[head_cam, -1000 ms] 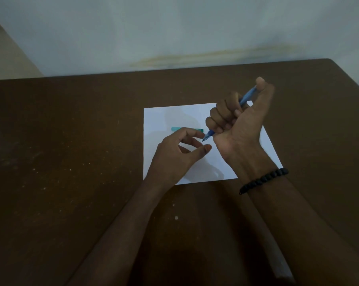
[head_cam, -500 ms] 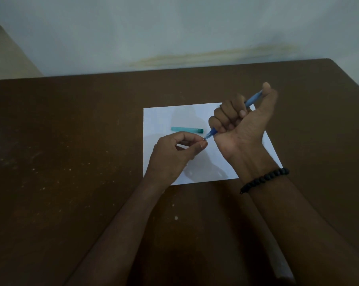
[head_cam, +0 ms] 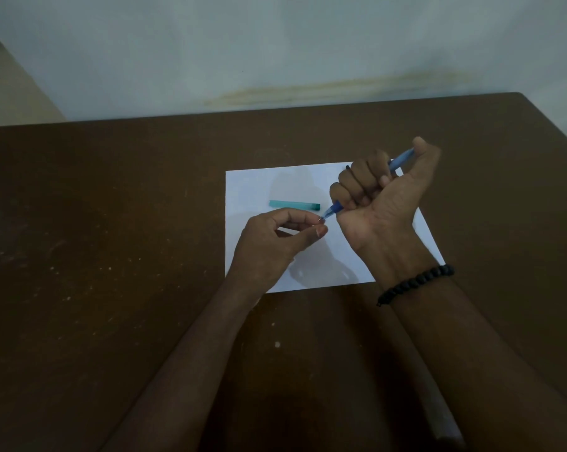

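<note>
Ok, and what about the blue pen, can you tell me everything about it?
The pen is light blue and looks like plastic, a slim stick with a darker blue part near its tip. The right hand grips it in a fist, so its middle is hidden. It tilts, back end up by the thumb, tip down toward the left hand, whose finger and thumb pinch the tip. It is held above the paper.

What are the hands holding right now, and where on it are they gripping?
The right hand grips a blue pen in a fist round its barrel; the left hand pinches the pen's tip between thumb and forefinger.
</note>
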